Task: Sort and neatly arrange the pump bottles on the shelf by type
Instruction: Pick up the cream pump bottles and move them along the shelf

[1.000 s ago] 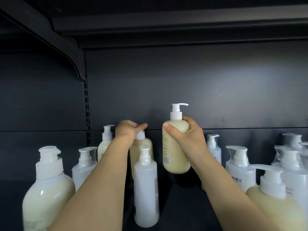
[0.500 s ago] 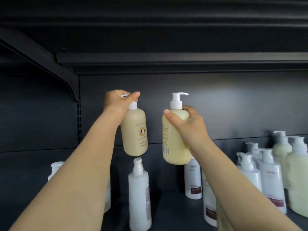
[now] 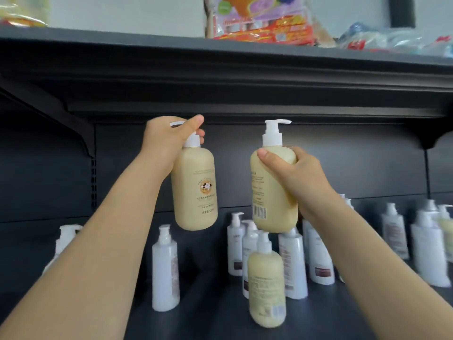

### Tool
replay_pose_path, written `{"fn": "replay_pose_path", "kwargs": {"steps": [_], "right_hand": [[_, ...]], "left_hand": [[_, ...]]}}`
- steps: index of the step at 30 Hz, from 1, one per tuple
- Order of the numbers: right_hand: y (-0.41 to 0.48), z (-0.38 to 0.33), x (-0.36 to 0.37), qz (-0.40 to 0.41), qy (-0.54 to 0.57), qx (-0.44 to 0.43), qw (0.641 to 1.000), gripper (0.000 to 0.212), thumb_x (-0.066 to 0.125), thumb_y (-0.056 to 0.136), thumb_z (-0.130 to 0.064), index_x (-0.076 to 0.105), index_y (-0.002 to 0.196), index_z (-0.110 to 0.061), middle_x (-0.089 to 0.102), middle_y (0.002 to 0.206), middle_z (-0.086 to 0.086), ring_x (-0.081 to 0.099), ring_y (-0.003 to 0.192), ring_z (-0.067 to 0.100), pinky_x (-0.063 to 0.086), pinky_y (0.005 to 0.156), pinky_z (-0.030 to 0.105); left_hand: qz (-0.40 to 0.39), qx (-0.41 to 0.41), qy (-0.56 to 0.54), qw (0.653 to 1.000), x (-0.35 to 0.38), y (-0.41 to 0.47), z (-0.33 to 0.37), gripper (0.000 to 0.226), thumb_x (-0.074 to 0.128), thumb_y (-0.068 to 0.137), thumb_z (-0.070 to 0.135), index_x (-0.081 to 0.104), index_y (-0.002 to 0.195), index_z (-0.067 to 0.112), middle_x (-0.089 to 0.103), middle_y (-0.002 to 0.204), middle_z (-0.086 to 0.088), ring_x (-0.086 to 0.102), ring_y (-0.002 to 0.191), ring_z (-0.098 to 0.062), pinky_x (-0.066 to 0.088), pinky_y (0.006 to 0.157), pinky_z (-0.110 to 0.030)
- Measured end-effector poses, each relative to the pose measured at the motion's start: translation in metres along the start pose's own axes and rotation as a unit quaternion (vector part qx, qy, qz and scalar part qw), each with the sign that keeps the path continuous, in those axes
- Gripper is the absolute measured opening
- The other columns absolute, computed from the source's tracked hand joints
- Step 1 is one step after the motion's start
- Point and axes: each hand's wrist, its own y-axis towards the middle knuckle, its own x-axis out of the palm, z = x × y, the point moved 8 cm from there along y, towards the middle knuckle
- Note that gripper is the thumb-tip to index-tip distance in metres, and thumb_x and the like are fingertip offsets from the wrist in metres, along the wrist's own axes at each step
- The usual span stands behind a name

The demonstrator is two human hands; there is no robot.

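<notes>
Two full, likely heavy, slick cream bottles are held aloft above the shelf (image 3: 210, 303), left hand (image 3: 166, 141) clamped on one's pump neck (image 3: 192, 139), right hand (image 3: 297, 177) wrapped round the other's body (image 3: 266, 192), the steadier grip.

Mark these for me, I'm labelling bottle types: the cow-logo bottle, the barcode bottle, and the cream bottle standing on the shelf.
cow-logo bottle (image 3: 195, 192): head view, front label.
barcode bottle (image 3: 263, 192): head view, printed back.
cream bottle (image 3: 267, 288): head view, body.
</notes>
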Motion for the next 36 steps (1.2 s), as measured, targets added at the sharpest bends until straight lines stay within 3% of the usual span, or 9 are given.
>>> {"fn": "replay_pose_path", "kwargs": {"steps": [3, 7, 10, 17, 20, 25, 31, 36], "right_hand": [[-0.024, -0.006, -0.046, 0.007, -0.009, 0.012, 1.000, 0.036, 0.073, 0.072, -0.048, 0.059, 0.096, -0.027, 0.065, 0.092, -0.006, 0.064, 0.082, 0.013, 0.053, 0.070, 0.031], [-0.059, -0.009, -0.112, 0.015, -0.023, 0.027, 0.999, 0.028, 0.072, 0.072, -0.049, 0.057, 0.085, -0.029, 0.065, 0.091, -0.006, 0.064, 0.084, 0.014, 0.053, 0.073, 0.033], [-0.087, -0.007, -0.160, 0.010, -0.031, 0.052, 0.998, 0.031, 0.071, 0.074, -0.046, 0.057, 0.094, -0.028, 0.066, 0.095, -0.004, 0.065, 0.086, 0.015, 0.055, 0.073, 0.034], [-0.123, 0.000, -0.259, 0.021, -0.054, 0.087, 0.995, 0.035, 0.070, 0.078, -0.043, 0.056, 0.106, -0.027, 0.064, 0.096, -0.005, 0.062, 0.086, 0.013, 0.051, 0.068, 0.031], [-0.124, 0.012, -0.294, 0.029, -0.065, 0.103, 0.992, 0.028, 0.070, 0.077, -0.045, 0.056, 0.098, -0.034, 0.064, 0.100, -0.004, 0.062, 0.090, 0.016, 0.053, 0.074, 0.037], [-0.116, 0.042, -0.348, 0.058, -0.091, 0.124, 0.986, 0.048, 0.069, 0.077, -0.047, 0.055, 0.118, -0.026, 0.064, 0.105, -0.003, 0.062, 0.095, 0.017, 0.053, 0.076, 0.037], [-0.085, 0.082, -0.412, 0.093, -0.114, 0.119, 0.982, 0.023, 0.063, 0.082, -0.046, 0.054, 0.102, -0.038, 0.062, 0.102, -0.005, 0.062, 0.090, 0.016, 0.052, 0.069, 0.035], [-0.049, 0.112, -0.462, 0.113, -0.124, 0.122, 0.978, 0.019, 0.064, 0.082, -0.044, 0.055, 0.098, -0.041, 0.062, 0.102, -0.004, 0.063, 0.092, 0.020, 0.055, 0.078, 0.044]], "left_hand": [[-0.019, -0.009, -0.015, 1.000, 0.028, -0.043, 0.018, 0.015, 0.069, 0.083, 0.028, 0.064, 0.074, 0.016, 0.071, 0.073, 0.001, 0.069, 0.063, -0.008, 0.060, 0.065, -0.026], [-0.029, -0.048, -0.036, 0.998, 0.069, -0.104, 0.031, 0.015, 0.069, 0.083, 0.027, 0.064, 0.076, 0.014, 0.070, 0.071, 0.001, 0.068, 0.060, -0.008, 0.060, 0.062, -0.026], [-0.046, -0.066, -0.043, 0.996, 0.103, -0.145, 0.039, 0.016, 0.070, 0.082, 0.027, 0.065, 0.074, 0.014, 0.071, 0.067, 0.002, 0.068, 0.060, -0.008, 0.059, 0.060, -0.025], [-0.076, -0.092, -0.059, 0.991, 0.184, -0.205, 0.054, 0.018, 0.070, 0.082, 0.027, 0.066, 0.070, 0.014, 0.072, 0.069, 0.002, 0.069, 0.064, -0.012, 0.060, 0.071, -0.034], [-0.098, -0.090, -0.076, 0.988, 0.223, -0.217, 0.059, 0.019, 0.069, 0.082, 0.025, 0.065, 0.068, 0.013, 0.071, 0.060, 0.005, 0.067, 0.059, -0.010, 0.059, 0.070, -0.034], [-0.137, -0.083, -0.087, 0.983, 0.293, -0.224, 0.046, 0.029, 0.071, 0.080, 0.026, 0.068, 0.052, 0.020, 0.073, 0.065, 0.001, 0.069, 0.070, -0.020, 0.059, 0.078, -0.041], [-0.175, -0.074, -0.118, 0.975, 0.377, -0.217, 0.017, 0.019, 0.071, 0.081, 0.025, 0.066, 0.067, 0.012, 0.070, 0.060, 0.003, 0.066, 0.060, -0.014, 0.057, 0.072, -0.036], [-0.199, -0.065, -0.131, 0.969, 0.445, -0.205, -0.002, 0.018, 0.071, 0.080, 0.027, 0.066, 0.070, 0.013, 0.070, 0.060, 0.007, 0.066, 0.057, -0.008, 0.057, 0.064, -0.026]]}}
